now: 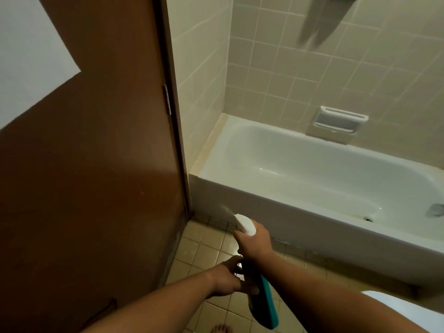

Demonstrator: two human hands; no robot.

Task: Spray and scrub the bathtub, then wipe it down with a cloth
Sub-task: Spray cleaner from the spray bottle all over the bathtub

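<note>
**Two hands on a spray bottle, held before the bathtub's front wall**

Two hands are seen in the head view, both closed on one spray bottle (260, 294) above the tiled floor (211, 239). The right hand (254, 241) is wrapped around the neck just under the white spray head (245, 224), with a finger curled at the front where the trigger would sit; the trigger itself is hidden. The left hand (228, 277) is pinched on the bottle's upper body, just below the right hand. The bottle's teal-edged body is tilted down towards the camera, and the nozzle is pointed up and left, at the lower left part of the bathtub's outer wall. A faint streak of mist is seen just off the nozzle.

The white bathtub (312, 212) lies to the right, its near rim running from the door edge down to the right. Its drain (368, 219) is seen near the right end. The brown door (96, 164) stands on the left, its edge close to the tub's left corner, so only a narrow strip of floor is left open. A soap dish (338, 122) is set in the tiled wall (276, 68) above the far rim. Toes (221, 329) are visible at the bottom edge.
</note>
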